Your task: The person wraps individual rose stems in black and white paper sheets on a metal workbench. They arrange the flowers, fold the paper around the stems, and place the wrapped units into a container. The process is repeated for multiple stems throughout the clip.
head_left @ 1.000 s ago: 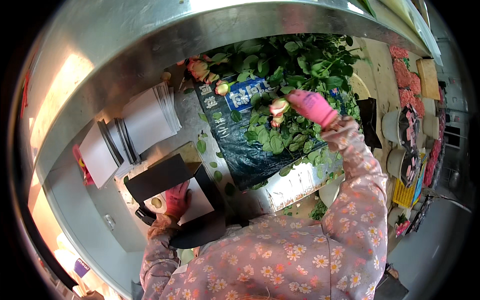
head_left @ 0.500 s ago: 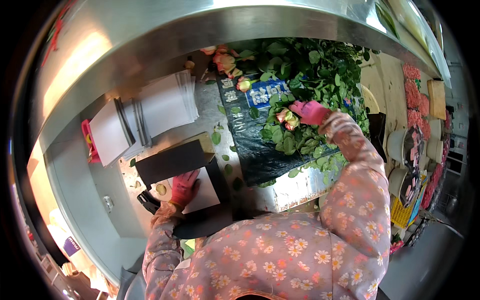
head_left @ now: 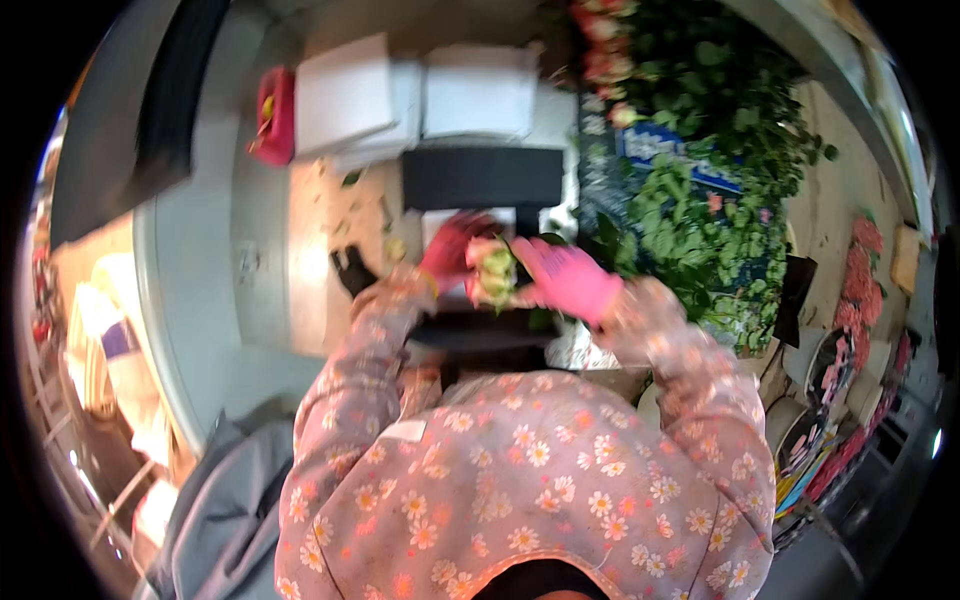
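Both my hands wear pink gloves and meet over the bench in front of my chest. My right hand (head_left: 565, 278) grips a small bunch of pale pink and cream roses (head_left: 492, 272) by the heads. On the bunch's other side, my left hand (head_left: 448, 250) touches the same roses. Under my hands lie a white sheet (head_left: 440, 222) and a black block (head_left: 482, 176). My sleeves are pink with a daisy print.
A heap of leafy rose stems (head_left: 700, 215) on dark wrapping fills the right side. Stacks of white paper (head_left: 478, 90) and a red tool (head_left: 274, 115) sit at the back of the metal bench (head_left: 205, 260). Buckets and pink flowers (head_left: 870, 300) stand at far right.
My right hand has lifted roses from the leafy heap and carried them left to the bench centre. My left hand rose from the white sheet to meet them. The view swung left.
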`<state>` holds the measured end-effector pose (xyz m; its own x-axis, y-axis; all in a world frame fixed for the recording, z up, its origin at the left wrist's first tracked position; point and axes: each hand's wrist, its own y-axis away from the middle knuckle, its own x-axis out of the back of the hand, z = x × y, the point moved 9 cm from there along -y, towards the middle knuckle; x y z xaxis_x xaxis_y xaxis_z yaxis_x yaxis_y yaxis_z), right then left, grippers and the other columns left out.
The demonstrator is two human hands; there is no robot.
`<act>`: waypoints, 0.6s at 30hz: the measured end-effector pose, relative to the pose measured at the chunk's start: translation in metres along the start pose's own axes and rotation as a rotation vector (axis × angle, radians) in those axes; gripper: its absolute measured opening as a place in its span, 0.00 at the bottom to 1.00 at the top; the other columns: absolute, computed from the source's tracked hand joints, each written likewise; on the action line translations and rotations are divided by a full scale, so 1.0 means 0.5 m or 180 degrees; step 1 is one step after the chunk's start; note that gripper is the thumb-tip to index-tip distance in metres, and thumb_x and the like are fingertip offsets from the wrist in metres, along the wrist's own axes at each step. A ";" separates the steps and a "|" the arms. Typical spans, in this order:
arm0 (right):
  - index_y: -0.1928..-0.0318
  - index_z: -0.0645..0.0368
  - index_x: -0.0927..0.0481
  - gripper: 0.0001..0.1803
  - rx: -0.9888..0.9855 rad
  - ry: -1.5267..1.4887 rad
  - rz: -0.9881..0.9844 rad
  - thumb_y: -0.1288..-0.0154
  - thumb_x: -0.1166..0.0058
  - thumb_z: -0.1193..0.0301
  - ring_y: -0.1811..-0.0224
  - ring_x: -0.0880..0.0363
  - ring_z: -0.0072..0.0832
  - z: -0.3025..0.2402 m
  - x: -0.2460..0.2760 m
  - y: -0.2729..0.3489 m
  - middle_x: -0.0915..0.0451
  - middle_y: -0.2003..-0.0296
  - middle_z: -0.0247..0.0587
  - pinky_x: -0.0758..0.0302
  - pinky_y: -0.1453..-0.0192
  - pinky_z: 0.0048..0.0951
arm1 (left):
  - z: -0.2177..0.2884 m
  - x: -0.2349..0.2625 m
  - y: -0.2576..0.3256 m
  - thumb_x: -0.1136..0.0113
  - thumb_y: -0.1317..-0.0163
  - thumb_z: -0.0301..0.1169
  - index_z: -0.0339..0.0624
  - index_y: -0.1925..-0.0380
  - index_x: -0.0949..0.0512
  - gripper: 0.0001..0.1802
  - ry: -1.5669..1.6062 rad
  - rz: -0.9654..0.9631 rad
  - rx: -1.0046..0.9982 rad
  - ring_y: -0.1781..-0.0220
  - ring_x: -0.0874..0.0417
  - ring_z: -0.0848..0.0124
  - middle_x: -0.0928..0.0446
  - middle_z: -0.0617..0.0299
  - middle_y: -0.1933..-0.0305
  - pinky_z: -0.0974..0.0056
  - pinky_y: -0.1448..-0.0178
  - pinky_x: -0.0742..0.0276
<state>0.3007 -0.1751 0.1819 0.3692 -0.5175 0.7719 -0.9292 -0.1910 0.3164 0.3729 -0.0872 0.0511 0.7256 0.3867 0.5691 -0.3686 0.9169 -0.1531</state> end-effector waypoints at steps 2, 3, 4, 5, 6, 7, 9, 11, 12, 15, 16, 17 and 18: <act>0.52 0.59 0.36 0.31 -0.0035 -0.0167 -0.0528 0.50 0.39 0.57 0.64 0.22 0.50 0.029 -0.156 -0.074 0.24 0.58 0.54 0.26 0.60 0.44 | 0.082 0.035 -0.031 0.43 0.53 0.34 0.45 0.50 0.28 0.26 -0.1270 -0.0481 -0.0774 0.39 0.31 0.60 0.30 0.58 0.42 0.59 0.37 0.36; 0.52 0.59 0.37 0.31 -0.0036 -0.0100 -0.0777 0.51 0.38 0.57 0.63 0.22 0.51 0.029 -0.221 -0.104 0.25 0.57 0.55 0.26 0.59 0.45 | 0.027 0.022 -0.001 0.44 0.50 0.31 0.45 0.49 0.28 0.24 -0.2052 -0.0782 -0.1166 0.41 0.30 0.61 0.29 0.59 0.43 0.58 0.38 0.35; 0.51 0.59 0.37 0.32 -0.0028 -0.0155 -0.0743 0.51 0.38 0.56 0.62 0.22 0.51 0.032 -0.256 -0.109 0.25 0.57 0.56 0.26 0.58 0.44 | 0.017 0.052 0.017 0.44 0.49 0.29 0.46 0.50 0.28 0.23 -0.1805 -0.0633 -0.0972 0.41 0.29 0.61 0.29 0.59 0.44 0.58 0.38 0.35; 0.51 0.60 0.37 0.32 -0.0034 -0.0198 -0.0708 0.51 0.38 0.56 0.61 0.22 0.51 0.042 -0.282 -0.104 0.25 0.57 0.57 0.26 0.57 0.44 | 0.016 0.082 0.030 0.44 0.48 0.28 0.46 0.50 0.28 0.21 -0.1554 -0.0470 -0.0788 0.42 0.29 0.62 0.28 0.59 0.44 0.58 0.39 0.34; 0.51 0.60 0.37 0.33 -0.0023 -0.0119 -0.0639 0.51 0.38 0.57 0.60 0.22 0.50 0.045 -0.296 -0.105 0.25 0.57 0.58 0.26 0.56 0.43 | 0.017 0.097 0.045 0.45 0.47 0.28 0.46 0.50 0.28 0.21 -0.1601 -0.0399 -0.0714 0.42 0.29 0.61 0.29 0.59 0.44 0.58 0.38 0.34; 0.50 0.60 0.37 0.32 0.0031 -0.0252 -0.0636 0.51 0.38 0.58 0.59 0.22 0.50 0.051 -0.307 -0.099 0.25 0.57 0.58 0.26 0.56 0.43 | 0.022 0.106 0.055 0.45 0.46 0.28 0.47 0.49 0.28 0.21 -0.1645 -0.0337 -0.0655 0.42 0.29 0.61 0.29 0.59 0.44 0.58 0.38 0.35; 0.50 0.61 0.38 0.32 0.0114 -0.0508 -0.0644 0.50 0.39 0.59 0.59 0.23 0.50 0.050 -0.294 -0.084 0.26 0.57 0.58 0.26 0.55 0.43 | 0.020 0.097 0.066 0.46 0.45 0.28 0.47 0.49 0.28 0.20 -0.1685 -0.0255 -0.0569 0.43 0.29 0.61 0.29 0.59 0.45 0.58 0.38 0.35; 0.51 0.61 0.37 0.30 -0.0149 -0.0792 -0.1089 0.49 0.40 0.58 0.58 0.24 0.50 0.066 -0.298 -0.075 0.26 0.57 0.57 0.28 0.55 0.43 | 0.014 0.086 0.057 0.46 0.44 0.28 0.47 0.50 0.28 0.19 -0.1712 -0.0235 -0.0530 0.43 0.28 0.61 0.28 0.59 0.46 0.58 0.39 0.35; 0.52 0.61 0.36 0.30 -0.0113 -0.0667 -0.1047 0.49 0.41 0.58 0.58 0.24 0.50 0.065 -0.298 -0.076 0.26 0.57 0.56 0.28 0.55 0.44 | 0.014 0.085 0.053 0.45 0.45 0.29 0.47 0.50 0.28 0.19 -0.1632 -0.0209 -0.0481 0.44 0.28 0.60 0.28 0.58 0.46 0.58 0.39 0.35; 0.52 0.61 0.35 0.28 -0.0012 -0.0420 -0.0748 0.49 0.41 0.59 0.60 0.23 0.50 0.071 -0.298 -0.073 0.26 0.59 0.56 0.27 0.57 0.44 | 0.015 0.077 0.042 0.42 0.47 0.34 0.46 0.50 0.28 0.22 -0.1067 -0.0458 -0.0057 0.44 0.29 0.58 0.28 0.55 0.48 0.57 0.39 0.35; 0.53 0.61 0.35 0.28 -0.0003 -0.0366 -0.0601 0.49 0.41 0.60 0.60 0.23 0.50 0.076 -0.302 -0.069 0.25 0.60 0.55 0.27 0.58 0.44 | 0.021 0.063 0.045 0.40 0.48 0.36 0.45 0.50 0.29 0.24 -0.0661 -0.0751 0.0269 0.44 0.29 0.57 0.28 0.53 0.48 0.56 0.39 0.35; 0.53 0.60 0.34 0.25 0.0085 -0.0427 -0.0507 0.48 0.43 0.61 0.61 0.23 0.50 0.073 -0.305 -0.066 0.25 0.61 0.55 0.26 0.59 0.44 | 0.033 0.043 0.045 0.38 0.50 0.39 0.44 0.50 0.29 0.26 -0.0263 -0.1032 0.0554 0.44 0.29 0.56 0.28 0.52 0.49 0.56 0.38 0.36; 0.54 0.60 0.33 0.23 0.0182 -0.0423 -0.0381 0.48 0.44 0.63 0.62 0.23 0.50 0.068 -0.297 -0.069 0.24 0.62 0.55 0.26 0.60 0.44 | 0.046 0.013 0.059 0.36 0.55 0.43 0.42 0.50 0.30 0.31 -0.0446 -0.1271 0.0556 0.46 0.28 0.54 0.27 0.49 0.52 0.55 0.41 0.33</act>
<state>0.2774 -0.1201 0.0377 0.4753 -0.5933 0.6497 -0.8796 -0.3029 0.3668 0.3533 -0.0599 0.0688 0.7497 -0.0216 0.6614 -0.1772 0.9564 0.2321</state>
